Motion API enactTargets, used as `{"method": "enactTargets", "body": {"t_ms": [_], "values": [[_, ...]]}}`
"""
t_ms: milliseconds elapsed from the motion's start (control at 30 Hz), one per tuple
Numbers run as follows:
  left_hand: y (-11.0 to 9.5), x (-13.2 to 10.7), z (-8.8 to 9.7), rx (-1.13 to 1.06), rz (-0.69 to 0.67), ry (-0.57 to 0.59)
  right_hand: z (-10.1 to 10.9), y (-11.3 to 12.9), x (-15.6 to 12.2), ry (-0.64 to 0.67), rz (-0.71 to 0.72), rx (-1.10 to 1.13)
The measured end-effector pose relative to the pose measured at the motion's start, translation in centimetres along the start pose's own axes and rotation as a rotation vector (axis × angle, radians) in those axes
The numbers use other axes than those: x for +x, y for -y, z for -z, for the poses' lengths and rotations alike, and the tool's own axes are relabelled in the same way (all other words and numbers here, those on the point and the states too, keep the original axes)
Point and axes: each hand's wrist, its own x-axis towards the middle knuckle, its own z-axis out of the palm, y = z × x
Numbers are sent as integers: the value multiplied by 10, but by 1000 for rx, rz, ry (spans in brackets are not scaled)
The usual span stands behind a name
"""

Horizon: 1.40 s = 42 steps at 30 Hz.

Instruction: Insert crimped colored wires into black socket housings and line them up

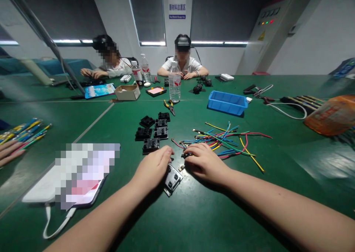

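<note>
My left hand (pixel 156 164) is closed on the edge of a small black block with a shiny grey plate (pixel 174 179), tilted over the table; the hand hides its far part. Close to its right, my right hand (pixel 204 162) has its fingers curled down at the near end of a pile of coloured wires (pixel 222 139). Small brass terminals (pixel 181 168) show by its fingertips; what the fingers pinch is hidden. Several black plastic blocks (pixel 151 145) stand grouped just beyond my left hand.
Yellow-handled pliers (pixel 169 107), a water bottle (pixel 174 82) and a blue bin (pixel 227 103) lie farther off. At left are a phone (pixel 91 193) with a white cable and another person's hand (pixel 10 152) by wires. An orange bag (pixel 331 115) is at right. Two people sit opposite.
</note>
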Motion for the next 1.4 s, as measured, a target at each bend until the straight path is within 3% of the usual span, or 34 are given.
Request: {"method": "enactTargets", "body": {"t_ms": [167, 267, 400, 533, 600, 700, 800, 900, 1200, 1400], "values": [[2, 0, -8, -335, 50, 75, 0, -6, -4, -84, 14, 66], [-1, -2, -9, -413, 73, 98, 1, -9, -4, -157, 32, 125], [-5, -4, -5, -390, 8, 97, 3, -7, -5, -278, 85, 195], [-7, -6, -1, -205, -140, 149, 13, 1, -12, -374, 155, 200], [-7, -6, 0, -47, -236, 188, 19, 6, -17, -344, 177, 153], [-8, -8, 0, 139, -362, 250, 26, 8, -21, -126, 45, -65], [-8, -8, 0, 172, -389, 283, 24, 6, -19, 51, -123, -163], [-9, -7, -1, 120, -365, 276, 19, 2, -14, 107, -168, -156], [-9, -5, -1, -127, -193, 269, 19, -7, -28, 82, -271, -3], [-2, -1, 2, -247, -233, 366, 12, -15, -29, 13, -232, 278]]}}
